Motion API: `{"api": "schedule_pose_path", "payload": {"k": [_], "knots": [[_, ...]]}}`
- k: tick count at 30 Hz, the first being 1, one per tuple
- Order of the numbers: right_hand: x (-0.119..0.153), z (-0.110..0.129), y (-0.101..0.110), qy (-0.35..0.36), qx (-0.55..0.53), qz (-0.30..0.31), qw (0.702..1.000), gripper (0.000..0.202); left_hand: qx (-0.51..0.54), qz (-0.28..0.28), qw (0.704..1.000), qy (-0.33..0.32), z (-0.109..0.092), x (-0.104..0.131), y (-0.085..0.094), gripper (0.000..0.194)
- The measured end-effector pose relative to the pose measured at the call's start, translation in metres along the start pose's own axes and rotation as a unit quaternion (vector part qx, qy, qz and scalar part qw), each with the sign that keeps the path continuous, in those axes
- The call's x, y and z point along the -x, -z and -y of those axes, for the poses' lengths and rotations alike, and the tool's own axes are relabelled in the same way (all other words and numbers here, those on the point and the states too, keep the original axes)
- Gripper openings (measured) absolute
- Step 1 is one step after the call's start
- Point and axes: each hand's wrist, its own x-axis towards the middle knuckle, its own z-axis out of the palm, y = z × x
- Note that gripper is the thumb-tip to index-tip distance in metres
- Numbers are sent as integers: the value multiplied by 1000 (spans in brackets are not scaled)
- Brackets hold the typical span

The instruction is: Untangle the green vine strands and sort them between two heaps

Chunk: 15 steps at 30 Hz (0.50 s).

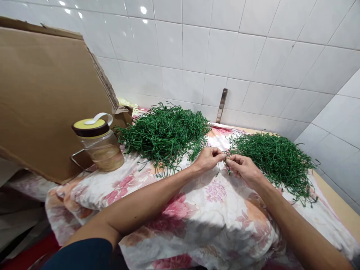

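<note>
Two heaps of thin green stems lie on a floral cloth: a larger left heap (168, 131) and a right heap (277, 159). Between them, near the cloth's middle, my left hand (209, 159) and my right hand (243, 168) meet at their fingertips. Both are closed in a pinch on a small green stem piece (228, 170), whose thin ends hang below the fingers. How each fingertip grips it is too small to make out fully.
A clear jar (105, 153) with a yellow and brown lid and brownish liquid stands at the left, beside a large cardboard box (50, 97). Against the tiled wall (197, 48) leans a metal strip (222, 105). The floral cloth (216, 217) covers the table.
</note>
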Motion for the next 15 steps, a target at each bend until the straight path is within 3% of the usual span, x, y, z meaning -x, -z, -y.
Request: {"api": "schedule_pose_path", "payload": {"k": [3, 7, 10, 15], "knots": [[-1, -3, -1, 67, 134, -25, 988, 37, -44, -14, 999, -6, -2, 3, 1, 23], [1, -5, -4, 160, 335, -60, 927, 33, -104, -27, 994, -20, -6, 7, 1, 21], [2, -8, -6, 203, 382, -71, 899, 30, -106, -36, 994, -13, -5, 6, -1, 19], [-1, -11, -6, 188, 385, -66, 901, 33, -34, -42, 998, 8, 5, 1, -4, 21]]}}
